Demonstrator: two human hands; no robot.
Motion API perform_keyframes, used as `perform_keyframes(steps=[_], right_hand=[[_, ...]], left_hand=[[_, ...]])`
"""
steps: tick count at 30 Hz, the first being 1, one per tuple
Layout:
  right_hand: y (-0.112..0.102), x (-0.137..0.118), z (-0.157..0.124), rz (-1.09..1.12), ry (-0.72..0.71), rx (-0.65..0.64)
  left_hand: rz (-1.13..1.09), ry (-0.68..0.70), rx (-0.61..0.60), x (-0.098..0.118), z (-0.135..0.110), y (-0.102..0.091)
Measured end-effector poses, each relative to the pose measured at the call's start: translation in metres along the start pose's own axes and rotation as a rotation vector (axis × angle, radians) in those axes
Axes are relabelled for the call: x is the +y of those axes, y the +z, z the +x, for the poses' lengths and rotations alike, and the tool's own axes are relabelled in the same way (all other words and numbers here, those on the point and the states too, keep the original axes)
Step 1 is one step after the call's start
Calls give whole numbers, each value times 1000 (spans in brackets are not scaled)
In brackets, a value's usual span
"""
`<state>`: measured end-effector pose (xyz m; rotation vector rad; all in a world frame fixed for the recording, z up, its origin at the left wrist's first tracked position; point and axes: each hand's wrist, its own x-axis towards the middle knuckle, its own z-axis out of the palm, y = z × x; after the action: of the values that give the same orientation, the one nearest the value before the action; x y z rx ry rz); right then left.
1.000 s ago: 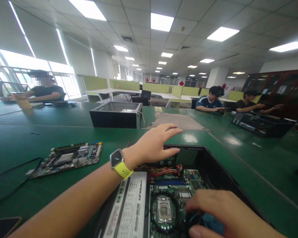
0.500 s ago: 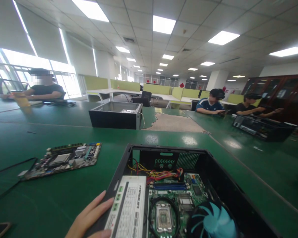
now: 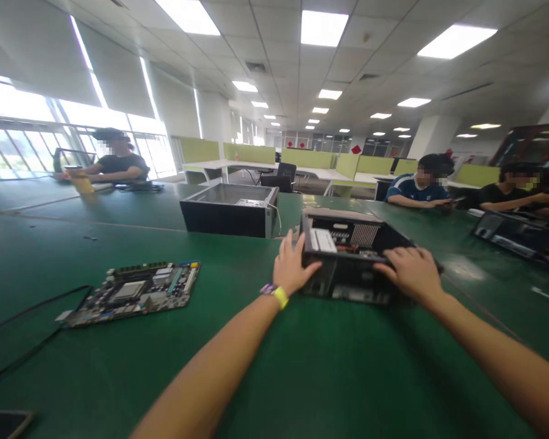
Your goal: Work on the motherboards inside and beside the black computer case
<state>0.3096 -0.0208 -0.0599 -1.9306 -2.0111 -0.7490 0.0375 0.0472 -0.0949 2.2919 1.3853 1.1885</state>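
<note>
Both my arms reach forward to a black open computer case (image 3: 343, 281) on the green table. My left hand (image 3: 291, 266) grips its left near corner, with the fingers along the side and the thumb on the front panel. Over the near edge on the right lies my right hand (image 3: 412, 271), fingers on top and thumb against the front. Inside the case a white power supply (image 3: 322, 240) shows at the left. Most of the other parts inside are hidden by the near wall.
A bare motherboard (image 3: 146, 292) with a black cable lies on the left. Beyond it stands another open case (image 3: 226, 216). Two people sit on the right near a dark computer case (image 3: 519, 238); one person sits far left behind a yellow cup (image 3: 81, 182).
The case has slid away from me, farther across the table. My right hand has come into view on its near edge. The view has turned slightly left.
</note>
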Motion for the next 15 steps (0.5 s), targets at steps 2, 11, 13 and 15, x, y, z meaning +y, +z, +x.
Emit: perform_keyframes(steps=[2,11,13,15], right_hand=[[12,-15,35,16,258,38],[7,-103,-132,750,-162,-295],[15,-89,-166,790,-109,-275],[22,-71,-182,810,-26,-221]], left_hand=[[54,-310,-36,17,27,33],[698,-47,-163,-102,-58,-92],[809,-255,-83,-152,-80,-148],[718,-398,-49,-188,-98,-187]])
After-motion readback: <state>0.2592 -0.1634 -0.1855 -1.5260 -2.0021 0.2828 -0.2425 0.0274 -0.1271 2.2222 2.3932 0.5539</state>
